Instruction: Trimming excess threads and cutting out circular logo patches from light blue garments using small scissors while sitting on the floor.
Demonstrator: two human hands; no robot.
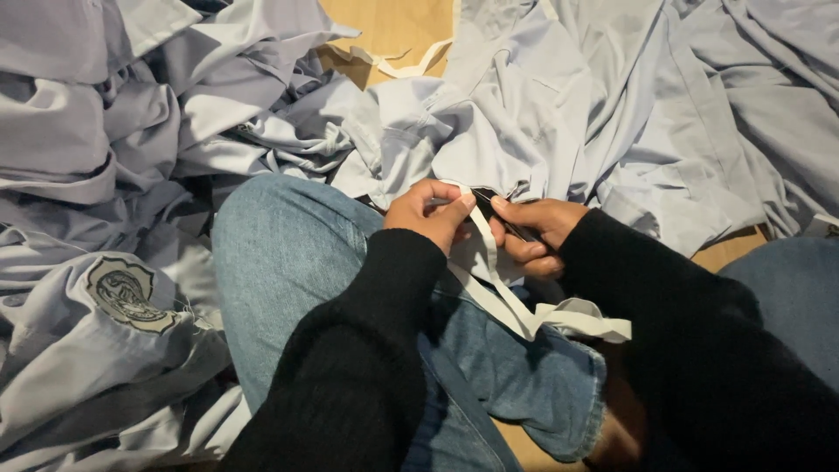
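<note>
My left hand point(426, 214) pinches a narrow white fabric strip point(516, 306) near its top, above my knee in blue jeans point(280, 253). My right hand point(537, 232) grips a small dark tool point(500, 208), its tip held against the strip right next to my left fingers. The strip trails down over my lap and ends in a loose fold. Both arms wear black sleeves. The hands hide where the strip joins the pale blue cloth behind them.
Heaps of pale blue shirts point(612, 114) lie all around on a wooden floor point(393, 31). One shirt at the left carries a round embroidered badge point(124, 293). Another loose white strip point(398, 63) lies at the top. My other jeans leg point(786, 280) is at the right.
</note>
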